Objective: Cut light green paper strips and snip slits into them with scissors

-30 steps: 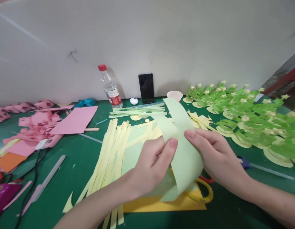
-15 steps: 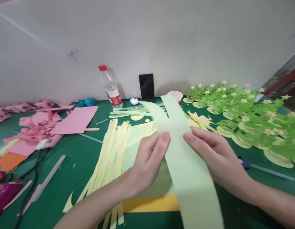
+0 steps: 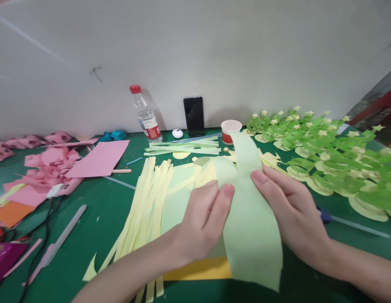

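Pale green paper (image 3: 254,235) hangs between my hands above the table, split lengthwise from its far end. My left hand (image 3: 206,219) pinches the left part, which curls over away from me. Closed on the right part is my right hand (image 3: 290,206), its thumb on the front face. The near end of the paper is still one wide piece and droops toward me. Under my left hand lie light green sheets (image 3: 176,206) with a yellow sheet (image 3: 198,269) at their near edge. Cut pale yellow strips (image 3: 146,210) are piled left of them.
Behind stand a water bottle (image 3: 148,120), a black phone (image 3: 194,117) and a paper cup (image 3: 227,131). Green spiral paper trees (image 3: 328,155) fill the right side. Pink paper (image 3: 100,160) and a black cable (image 3: 47,229) lie left. A glue stick (image 3: 359,226) is near my right forearm.
The split in the paper has run further toward me. Both hands have shifted slightly right, the left part has curled down, and the paper's near end has risen into view.
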A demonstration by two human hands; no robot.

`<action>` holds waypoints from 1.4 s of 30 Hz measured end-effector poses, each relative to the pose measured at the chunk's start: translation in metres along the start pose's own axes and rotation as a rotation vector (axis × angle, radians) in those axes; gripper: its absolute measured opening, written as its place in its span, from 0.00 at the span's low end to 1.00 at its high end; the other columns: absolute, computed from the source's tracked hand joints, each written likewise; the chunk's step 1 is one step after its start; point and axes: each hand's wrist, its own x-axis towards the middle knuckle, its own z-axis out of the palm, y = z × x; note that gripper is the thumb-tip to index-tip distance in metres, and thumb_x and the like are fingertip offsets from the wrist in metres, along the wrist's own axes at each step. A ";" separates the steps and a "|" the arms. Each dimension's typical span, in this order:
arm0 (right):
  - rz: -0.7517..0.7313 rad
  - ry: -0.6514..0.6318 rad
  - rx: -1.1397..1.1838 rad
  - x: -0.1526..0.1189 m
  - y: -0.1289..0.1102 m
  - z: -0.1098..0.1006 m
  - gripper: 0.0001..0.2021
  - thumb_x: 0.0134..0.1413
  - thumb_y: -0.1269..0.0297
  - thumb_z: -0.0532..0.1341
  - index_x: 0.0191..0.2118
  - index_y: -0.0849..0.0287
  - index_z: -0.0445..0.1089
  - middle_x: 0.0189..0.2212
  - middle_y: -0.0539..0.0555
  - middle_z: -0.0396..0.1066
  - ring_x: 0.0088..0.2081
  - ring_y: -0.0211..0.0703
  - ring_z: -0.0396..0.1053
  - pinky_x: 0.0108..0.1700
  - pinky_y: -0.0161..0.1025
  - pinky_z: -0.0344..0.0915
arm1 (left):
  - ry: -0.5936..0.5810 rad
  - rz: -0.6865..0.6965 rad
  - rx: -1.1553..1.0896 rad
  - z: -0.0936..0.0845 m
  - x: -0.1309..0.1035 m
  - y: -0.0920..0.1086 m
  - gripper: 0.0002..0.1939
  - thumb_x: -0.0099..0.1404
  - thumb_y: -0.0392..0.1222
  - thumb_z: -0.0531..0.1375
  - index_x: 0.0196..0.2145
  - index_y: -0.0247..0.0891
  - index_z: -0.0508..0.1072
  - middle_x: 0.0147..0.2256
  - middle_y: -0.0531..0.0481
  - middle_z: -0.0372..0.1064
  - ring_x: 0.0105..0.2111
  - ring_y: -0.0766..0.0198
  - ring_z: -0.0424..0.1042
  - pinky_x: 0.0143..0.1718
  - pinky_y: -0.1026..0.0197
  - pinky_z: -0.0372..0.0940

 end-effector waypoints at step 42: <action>0.137 -0.148 0.214 -0.001 -0.006 0.005 0.16 0.50 0.64 0.56 0.16 0.56 0.52 0.13 0.45 0.51 0.15 0.32 0.52 0.14 0.29 0.53 | -0.004 -0.098 -0.179 0.000 -0.002 -0.002 0.17 0.68 0.45 0.45 0.22 0.39 0.54 0.19 0.57 0.50 0.18 0.71 0.51 0.16 0.66 0.49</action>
